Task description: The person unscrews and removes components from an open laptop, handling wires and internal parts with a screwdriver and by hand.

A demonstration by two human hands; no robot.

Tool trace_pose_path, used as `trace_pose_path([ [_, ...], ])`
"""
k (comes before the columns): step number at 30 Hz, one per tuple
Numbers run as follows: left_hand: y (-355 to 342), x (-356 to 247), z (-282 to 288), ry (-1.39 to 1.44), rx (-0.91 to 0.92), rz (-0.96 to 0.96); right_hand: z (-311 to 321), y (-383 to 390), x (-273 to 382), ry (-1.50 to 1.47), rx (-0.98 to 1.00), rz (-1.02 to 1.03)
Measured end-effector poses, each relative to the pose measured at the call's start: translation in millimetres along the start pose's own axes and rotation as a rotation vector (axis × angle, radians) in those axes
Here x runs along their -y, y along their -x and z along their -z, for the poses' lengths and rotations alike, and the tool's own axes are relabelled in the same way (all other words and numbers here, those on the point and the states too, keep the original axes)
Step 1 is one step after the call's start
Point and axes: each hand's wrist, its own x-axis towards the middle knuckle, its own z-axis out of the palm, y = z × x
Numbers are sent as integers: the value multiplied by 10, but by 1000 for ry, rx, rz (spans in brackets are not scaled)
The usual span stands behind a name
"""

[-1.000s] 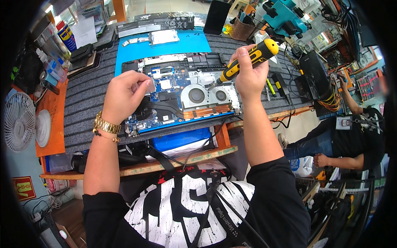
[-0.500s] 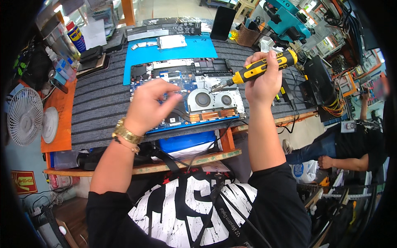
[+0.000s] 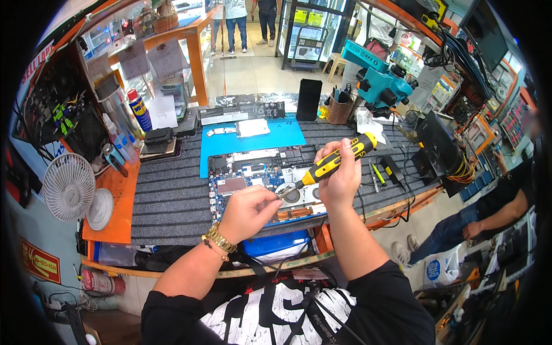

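Note:
My right hand (image 3: 339, 183) is wrapped round a yellow-and-black screwdriver (image 3: 329, 165), its shaft slanting down to the left. Thumb and fingertips of my left hand (image 3: 248, 214) are pinched together at the screwdriver's tip; whatever is between them is too small to make out. Below both hands lies an opened laptop (image 3: 229, 165) with its blue circuit board, copper heat pipes and two round fans showing. My left hand and the screwdriver hide part of it.
Behind the laptop lie a blue mat (image 3: 214, 150) and a black laptop battery (image 3: 270, 109). A black phone (image 3: 309, 99) stands upright near a brown pen holder (image 3: 340, 108) and teal microscope (image 3: 384, 86). A white fan (image 3: 69, 187) stands left; another person (image 3: 489, 213) is at right.
My hands have come together: the left fingers now meet the screwdriver's tip, which was over the laptop's fan area before. The view has tilted up, showing more floor and people beyond.

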Motion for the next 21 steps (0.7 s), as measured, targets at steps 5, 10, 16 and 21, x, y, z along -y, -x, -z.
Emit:
trace_pose_path([
  [5, -139, -51, -171, -62, 42, -51, 363, -163, 355, -38, -122, 83],
  [10, -222, 11, -185, -213, -20, -63, 1393, -882, 1339, -1, -379, 307],
  [16, -373, 81, -446, -139, 34, -17, 3031, -1165, 3323, 173, -624, 574],
  [21, -260, 3, -210, -180, -9, 5, 2937, -1080, 3203, 152, -597, 505],
])
